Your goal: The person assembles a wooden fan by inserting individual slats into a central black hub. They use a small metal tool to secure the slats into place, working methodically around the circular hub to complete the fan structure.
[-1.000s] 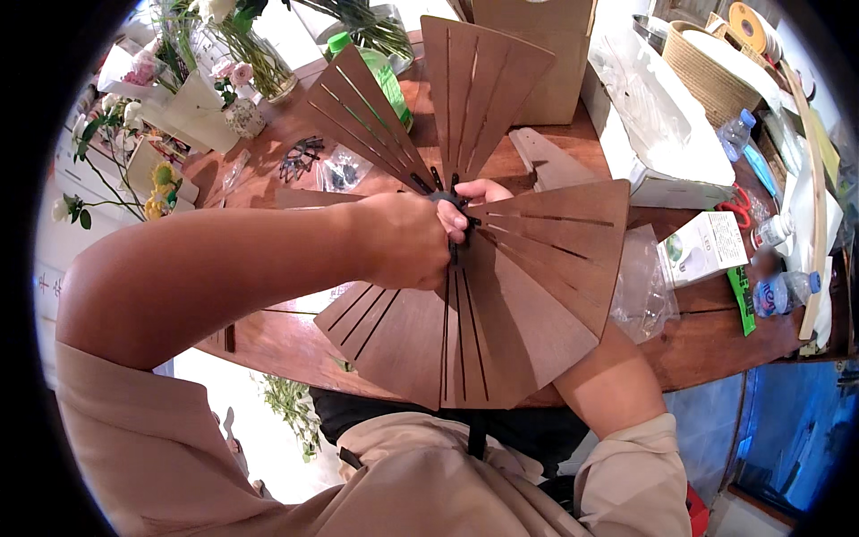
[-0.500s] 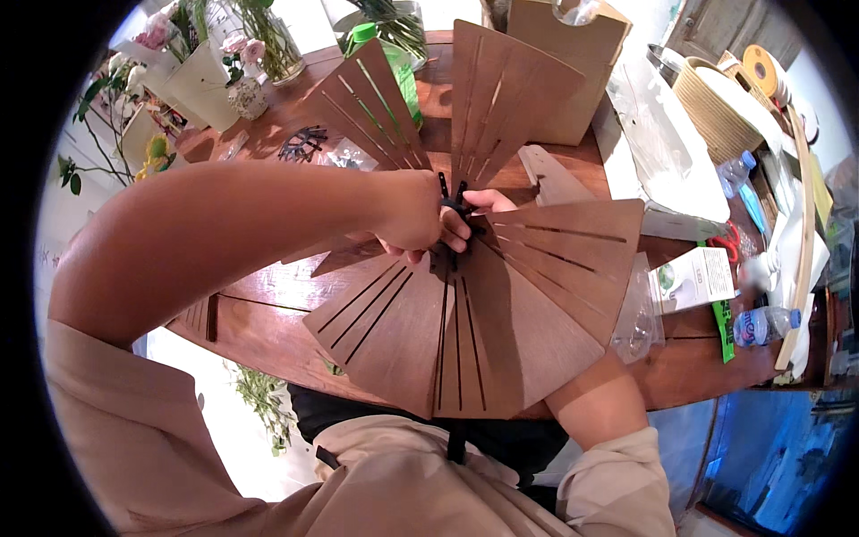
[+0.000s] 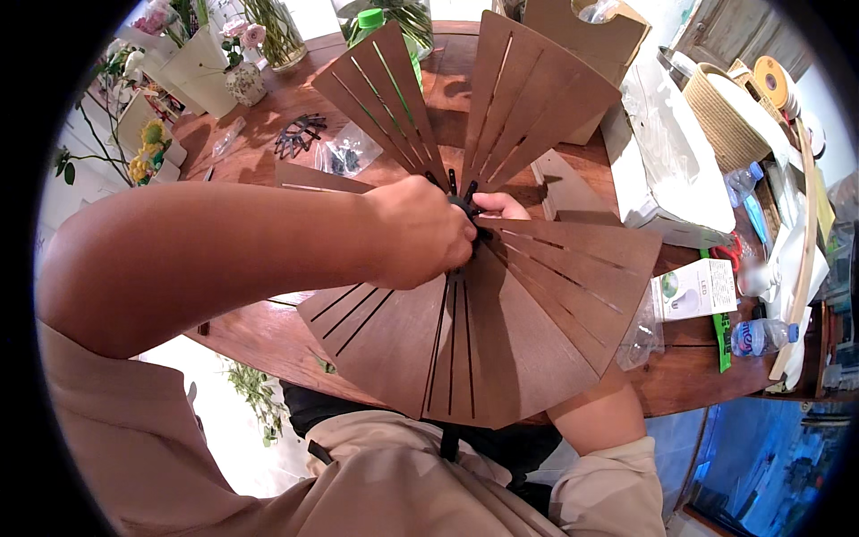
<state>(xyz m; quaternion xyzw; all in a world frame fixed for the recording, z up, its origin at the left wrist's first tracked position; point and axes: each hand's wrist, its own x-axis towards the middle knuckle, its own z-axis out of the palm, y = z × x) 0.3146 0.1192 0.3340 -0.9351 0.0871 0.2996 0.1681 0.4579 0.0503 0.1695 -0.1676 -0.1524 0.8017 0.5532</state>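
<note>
Thin brown wooden panels with long slots [image 3: 537, 318] fan out around a small black hub [image 3: 461, 204] with short prongs, above the table. My left hand [image 3: 420, 228] is closed over the left side of the hub, with its fingertips mostly hidden. From under the panels, my right hand [image 3: 503, 206] reaches the hub on its right side. The fingers are closed on it and partly covered by the panels. Gaps separate the upper-left panel [image 3: 380, 98] and upper-right panel [image 3: 541, 98] from each other and from the lower ones, which overlap.
A spare black pronged ring [image 3: 300, 134] and a clear bag [image 3: 351, 150] of dark parts lie at the back left. Flower vases [image 3: 201, 80] stand beyond. To the right are a white foam box [image 3: 658, 152], a small carton [image 3: 696, 291] and a plastic bottle [image 3: 763, 336].
My left hand has turned and shifted right over the hub, so its fingers, visible before, are now mostly hidden. The upper panels have swung slightly to the right.
</note>
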